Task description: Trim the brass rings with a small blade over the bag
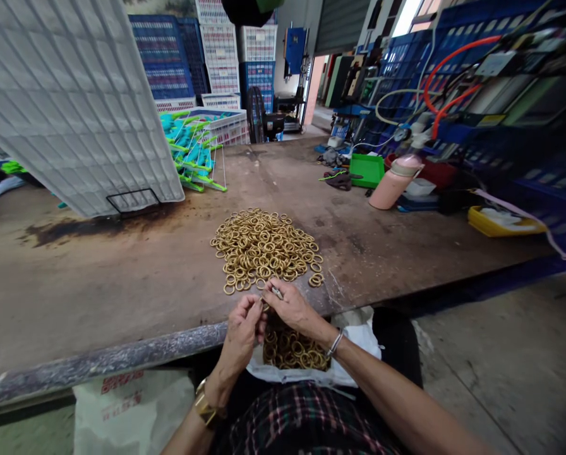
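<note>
A heap of brass rings (264, 248) lies on the worn brown table (122, 278) just past its front edge. My left hand (241, 333) and my right hand (290, 306) meet at the table edge, both pinched on a small brass ring (265, 305). The right hand's fingers also hold a small grey tool or piece (277, 292); I cannot make out what it is. Below my hands a white bag (354, 360) on my lap holds more brass rings (295, 352).
A large white plastic crate (69, 95) leans at the back left. Teal hangers (192, 151) lie in a pile behind the rings. A pink bottle (397, 180), a green tray (367, 169) and a yellow tray (498, 221) stand at the right. Another white bag (131, 404) sits under the table.
</note>
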The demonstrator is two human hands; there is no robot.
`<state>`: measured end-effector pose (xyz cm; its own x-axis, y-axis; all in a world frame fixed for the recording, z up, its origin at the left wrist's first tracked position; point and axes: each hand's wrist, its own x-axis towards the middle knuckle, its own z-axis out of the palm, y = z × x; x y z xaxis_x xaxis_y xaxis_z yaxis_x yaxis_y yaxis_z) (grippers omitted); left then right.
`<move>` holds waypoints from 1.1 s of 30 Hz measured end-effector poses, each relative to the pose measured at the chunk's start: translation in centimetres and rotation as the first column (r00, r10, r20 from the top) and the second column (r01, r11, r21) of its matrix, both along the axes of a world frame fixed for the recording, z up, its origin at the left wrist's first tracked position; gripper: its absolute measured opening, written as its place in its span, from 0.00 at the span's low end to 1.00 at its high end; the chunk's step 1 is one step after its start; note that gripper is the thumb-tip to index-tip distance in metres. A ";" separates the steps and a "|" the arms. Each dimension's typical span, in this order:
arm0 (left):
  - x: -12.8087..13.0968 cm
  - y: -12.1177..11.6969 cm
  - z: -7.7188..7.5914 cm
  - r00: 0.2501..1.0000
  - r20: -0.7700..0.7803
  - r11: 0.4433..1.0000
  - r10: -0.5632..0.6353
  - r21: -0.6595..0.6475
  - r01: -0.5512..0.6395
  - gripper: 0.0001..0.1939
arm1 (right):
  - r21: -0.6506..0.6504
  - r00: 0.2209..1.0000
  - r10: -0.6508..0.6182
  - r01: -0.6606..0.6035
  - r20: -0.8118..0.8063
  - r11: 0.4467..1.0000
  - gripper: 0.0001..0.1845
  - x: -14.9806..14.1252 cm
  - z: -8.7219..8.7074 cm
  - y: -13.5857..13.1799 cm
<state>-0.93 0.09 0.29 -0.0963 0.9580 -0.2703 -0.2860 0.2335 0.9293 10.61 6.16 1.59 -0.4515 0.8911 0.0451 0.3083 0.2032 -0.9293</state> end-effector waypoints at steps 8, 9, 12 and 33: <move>0.2 0.1 0.1 0.979 0.205 1.000 0.004 -0.025 0.001 0.15 | -0.047 0.998 0.040 -0.042 -0.046 0.998 0.08 0.1 -0.4 0.0; 0.2 0.1 0.0 0.979 0.205 1.000 0.010 -0.025 -0.005 0.15 | -0.047 0.999 0.032 -0.034 -0.044 0.998 0.08 0.1 -0.5 0.1; 0.2 0.0 -0.2 0.982 0.188 1.000 0.022 -0.021 -0.019 0.15 | 0.019 0.999 -0.035 0.035 0.027 0.999 0.09 0.4 -1.0 0.3; 0.1 0.2 -1.5 0.997 -0.073 0.998 0.013 0.061 -0.009 0.16 | 0.194 0.684 0.053 -0.279 0.727 0.940 0.14 0.6 -1.5 -0.5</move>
